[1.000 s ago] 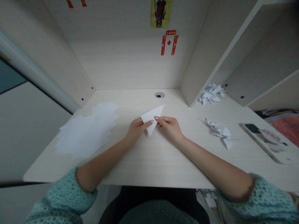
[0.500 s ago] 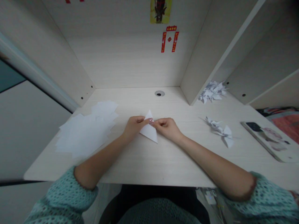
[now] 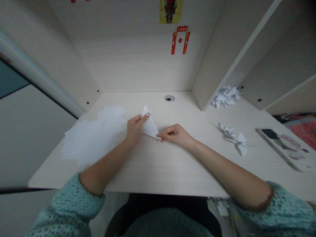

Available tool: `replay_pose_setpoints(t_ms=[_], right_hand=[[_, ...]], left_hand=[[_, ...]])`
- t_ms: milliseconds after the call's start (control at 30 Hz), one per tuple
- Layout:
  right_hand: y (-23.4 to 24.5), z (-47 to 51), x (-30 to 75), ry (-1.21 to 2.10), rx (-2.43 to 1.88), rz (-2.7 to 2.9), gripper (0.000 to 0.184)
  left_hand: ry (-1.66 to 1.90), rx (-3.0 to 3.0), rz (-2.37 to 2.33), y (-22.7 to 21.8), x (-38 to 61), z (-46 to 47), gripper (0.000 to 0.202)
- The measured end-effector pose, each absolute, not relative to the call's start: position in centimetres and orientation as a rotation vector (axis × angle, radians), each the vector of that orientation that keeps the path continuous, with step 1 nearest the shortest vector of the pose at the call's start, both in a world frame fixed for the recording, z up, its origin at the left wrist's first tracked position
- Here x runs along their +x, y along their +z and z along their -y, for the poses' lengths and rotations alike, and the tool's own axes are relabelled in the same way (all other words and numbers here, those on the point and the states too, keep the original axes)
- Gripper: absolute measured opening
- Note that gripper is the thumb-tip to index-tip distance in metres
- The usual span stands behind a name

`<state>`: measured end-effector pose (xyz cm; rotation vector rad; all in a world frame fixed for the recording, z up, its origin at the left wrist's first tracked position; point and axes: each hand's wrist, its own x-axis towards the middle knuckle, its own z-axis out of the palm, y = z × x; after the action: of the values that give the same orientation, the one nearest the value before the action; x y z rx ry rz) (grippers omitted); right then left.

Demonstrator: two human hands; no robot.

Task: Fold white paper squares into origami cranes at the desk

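Observation:
A white paper folded into a triangle (image 3: 149, 125) is held just above the pale wooden desk (image 3: 158, 164), its tip pointing up and away from me. My left hand (image 3: 134, 127) grips its left edge, the forefinger stretched along the fold. My right hand (image 3: 174, 134) pinches the triangle's lower right corner with thumb and forefinger, the other fingers curled in. Both forearms reach out of teal knitted sleeves.
A loose pile of white sheets (image 3: 91, 136) lies on the desk to the left. Folded paper figures (image 3: 233, 138) lie to the right, and a heap of them (image 3: 225, 96) sits in the shelf niche. A phone on a book (image 3: 283, 148) lies at far right. A cable hole (image 3: 169, 98) is at the back.
The triangle has been turned between my hands: its long point went from up-right, to down-right, and now its tip stands up and left. My left hand rose a little.

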<state>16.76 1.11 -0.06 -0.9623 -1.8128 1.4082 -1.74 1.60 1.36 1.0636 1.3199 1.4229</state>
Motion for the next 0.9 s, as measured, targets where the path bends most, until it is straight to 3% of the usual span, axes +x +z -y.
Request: replay_pose_setpoints(t_ms=[200,333,467,600,900], right_hand=[[-0.1,0.3,16.4,1.343,-0.847,1.969,0.029],[0.6,0.0,16.8,0.889,-0.899,1.897,0.033],[0.8,-0.3,17.1,0.568,-0.940,1.838,0.022],[0.3,0.0,16.8,0.426,-0.844,2.100,0.051],[-0.7,-0.9,17.4,0.544,-0.914,2.039,0.025]], left_hand=[[1.620,0.887,-1.355,1.6,-3.6,-3.2,0.036],[1.546,1.066,-1.333,1.8,-2.7,-2.2,0.036],[1.471,1.082,-1.312,1.6,-1.4,-1.3,0.034],[1.368,0.976,-1.223,1.2,-0.6,-1.0,0.038],[1.347,0.855,-1.144,0.7,-0.6,-1.3,0.039]])
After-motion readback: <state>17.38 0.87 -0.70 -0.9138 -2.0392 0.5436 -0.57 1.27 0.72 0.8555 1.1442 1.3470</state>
